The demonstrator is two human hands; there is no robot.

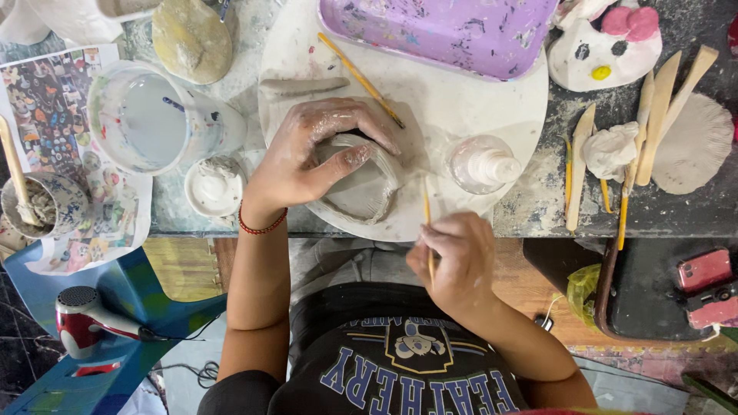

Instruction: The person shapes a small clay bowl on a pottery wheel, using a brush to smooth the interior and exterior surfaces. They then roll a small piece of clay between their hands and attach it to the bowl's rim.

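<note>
Left hand (311, 157) far, fingers curled, palm down, clay-smeared. Right hand (453, 257) near, fingers pinched, wrist bent inward.

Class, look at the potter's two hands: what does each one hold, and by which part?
The left hand grips the grey clay piece over its upper edge. The right hand pinches a thin yellow wooden stick at its lower end.
</note>
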